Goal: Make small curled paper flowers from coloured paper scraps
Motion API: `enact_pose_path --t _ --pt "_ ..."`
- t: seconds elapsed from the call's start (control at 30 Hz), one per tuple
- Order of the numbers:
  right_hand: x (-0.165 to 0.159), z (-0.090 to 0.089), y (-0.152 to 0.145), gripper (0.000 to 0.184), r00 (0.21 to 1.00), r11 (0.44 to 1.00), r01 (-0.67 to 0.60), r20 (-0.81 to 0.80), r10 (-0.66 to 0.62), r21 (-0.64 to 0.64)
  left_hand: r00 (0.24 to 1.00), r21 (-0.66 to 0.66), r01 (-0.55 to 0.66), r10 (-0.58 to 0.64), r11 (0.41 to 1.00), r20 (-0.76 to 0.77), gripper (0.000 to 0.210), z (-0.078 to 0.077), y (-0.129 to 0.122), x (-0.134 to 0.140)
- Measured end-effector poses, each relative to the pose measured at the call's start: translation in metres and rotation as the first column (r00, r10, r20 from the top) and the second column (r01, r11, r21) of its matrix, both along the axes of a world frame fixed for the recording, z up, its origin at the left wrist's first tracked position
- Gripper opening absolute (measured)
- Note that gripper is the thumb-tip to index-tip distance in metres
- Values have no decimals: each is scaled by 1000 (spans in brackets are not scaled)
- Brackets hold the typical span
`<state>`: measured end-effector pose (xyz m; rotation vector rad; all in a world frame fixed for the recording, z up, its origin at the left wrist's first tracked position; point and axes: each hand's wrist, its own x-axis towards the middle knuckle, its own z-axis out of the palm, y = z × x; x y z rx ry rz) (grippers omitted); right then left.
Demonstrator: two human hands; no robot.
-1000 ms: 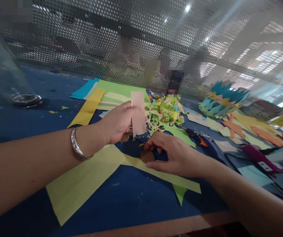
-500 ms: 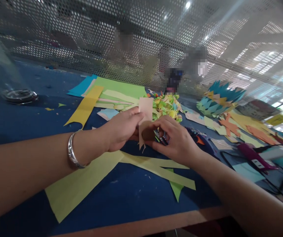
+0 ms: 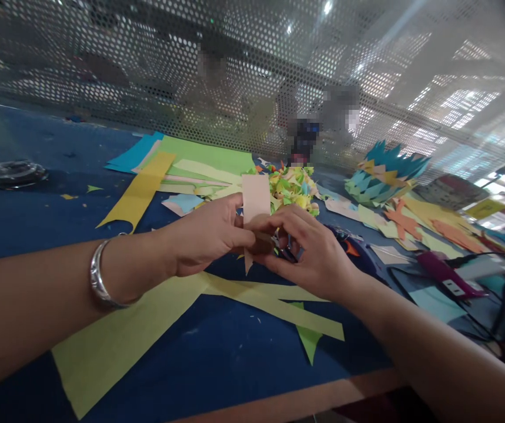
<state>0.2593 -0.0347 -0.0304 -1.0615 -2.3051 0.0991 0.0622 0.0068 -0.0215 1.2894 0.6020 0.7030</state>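
Observation:
My left hand (image 3: 214, 235), with a silver bangle at the wrist, is closed on the side of a pale pink paper strip (image 3: 256, 197) held upright above the table. The strip's lower part is bent, shaded and narrows to a point. My right hand (image 3: 311, 249) has its thumb and fingertips closed on that lower part. Inside its curled fingers shows a shiny metal tool (image 3: 286, 249) that looks like scissors, mostly hidden. Below both hands lie a pale yellow-green sheet (image 3: 120, 346), matching strips (image 3: 287, 311) and a green scrap (image 3: 309, 341).
A heap of small paper scraps (image 3: 294, 188) lies behind the hands. Blue and green sheets (image 3: 208, 154) and a yellow strip (image 3: 140, 191) are at back left. A clear container (image 3: 12, 173) stands far left. Rightward are a layered paper crown (image 3: 382, 176) and a purple power strip (image 3: 450, 275).
My left thumb has slid down the strip toward my right fingers. The strip's lower part has bent further. The view has shifted slightly.

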Motion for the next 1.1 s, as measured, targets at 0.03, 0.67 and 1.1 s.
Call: enact_pose_path --t 0.03,0.67,1.1 --pt "1 0 0 27 999 1000 17 -31 -18 -7 1000 35 4 -4 999 -2 37 0 1 0" --pt "6 -2 10 20 935 971 87 -318 -157 -223 990 7 -51 52 999 -130 14 -6 1 -1" --pt "8 -3 11 22 906 952 51 -387 -171 -302 986 79 -70 82 994 -148 12 -3 -1 0"
